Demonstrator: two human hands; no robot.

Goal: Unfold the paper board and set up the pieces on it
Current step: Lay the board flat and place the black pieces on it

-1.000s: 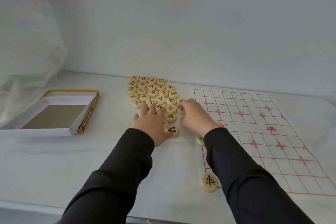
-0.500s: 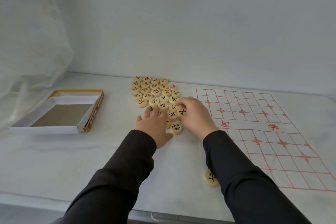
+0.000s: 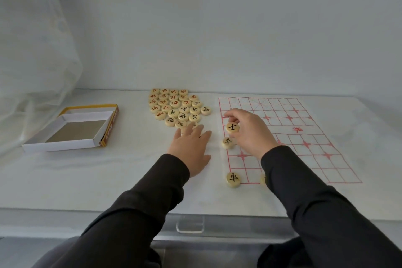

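The paper board (image 3: 304, 137) with its red grid lies unfolded on the right of the table. A cluster of round wooden pieces (image 3: 177, 107) with red and black characters sits left of it. My right hand (image 3: 250, 132) pinches a black-marked piece (image 3: 232, 127) above the board's left edge. Another black piece (image 3: 227, 142) lies on the board's left edge just below it, and a third (image 3: 233, 179) sits at the near left corner. A piece (image 3: 263, 179) shows partly beside my right sleeve. My left hand (image 3: 192, 148) rests flat on the table, fingers straight, touching the cluster's near pieces.
An open white box (image 3: 67, 146) with a yellow-edged lid under it stands at the left. A sheer curtain (image 3: 32, 61) hangs at the far left. The table's front edge has a clear handle (image 3: 190, 227) below it. A wall rises right behind the table.
My right hand has lifted a black piece out of the cluster and carried it right, over the board's left edge. My left hand stayed at the cluster's near end.
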